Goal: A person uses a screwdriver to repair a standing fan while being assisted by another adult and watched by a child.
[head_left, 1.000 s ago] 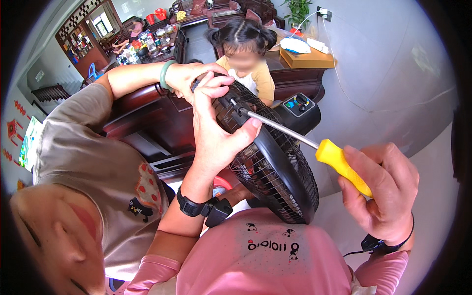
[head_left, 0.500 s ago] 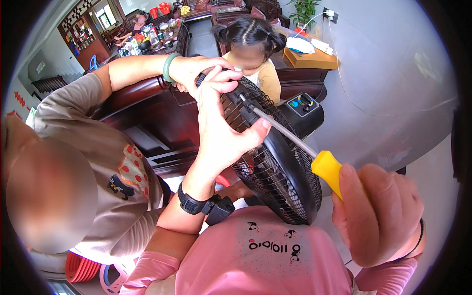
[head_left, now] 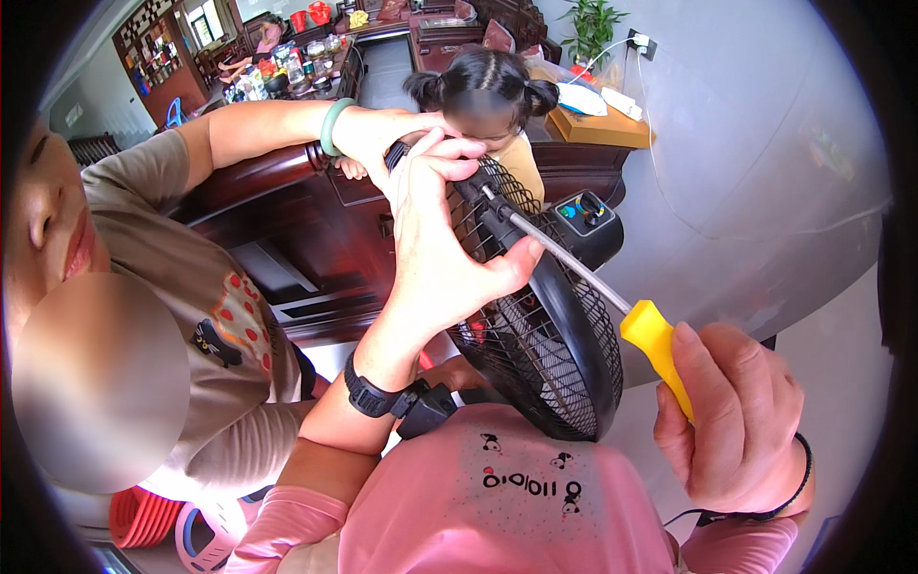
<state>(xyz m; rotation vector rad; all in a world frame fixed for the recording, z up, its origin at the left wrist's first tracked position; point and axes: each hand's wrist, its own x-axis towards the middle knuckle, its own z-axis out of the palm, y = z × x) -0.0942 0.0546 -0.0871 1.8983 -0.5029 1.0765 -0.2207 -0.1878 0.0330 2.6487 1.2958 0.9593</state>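
A black electric fan (head_left: 583, 354) stands tilted in front of me, its wire guard edged by a dark rim. My left hand (head_left: 435, 230) holds the top of the guard, fingers over the edge and thumb out beside the screwdriver shaft. In my right hand (head_left: 732, 421) is a screwdriver (head_left: 650, 335) with a yellow handle and a long metal shaft. Its tip meets a black clip (head_left: 492, 212) on the rim; the exact contact is too small to tell. Another person's hand (head_left: 373, 139), with a green bangle above it, touches the fan's top next to my left fingers.
A co-worker in a brown shirt (head_left: 143, 220) leans in from the left. Behind the fan, a child (head_left: 483, 91) bends close to the guard. The fan's control box (head_left: 588, 215) juts out right. Dark wooden furniture (head_left: 277, 249) stands behind; red stools (head_left: 143, 517) are lower left.
My right hand and the screwdriver handle have shifted slightly right, the fingers repositioned on the handle. The child's head has tipped down toward the fan. The co-worker has shifted slightly.
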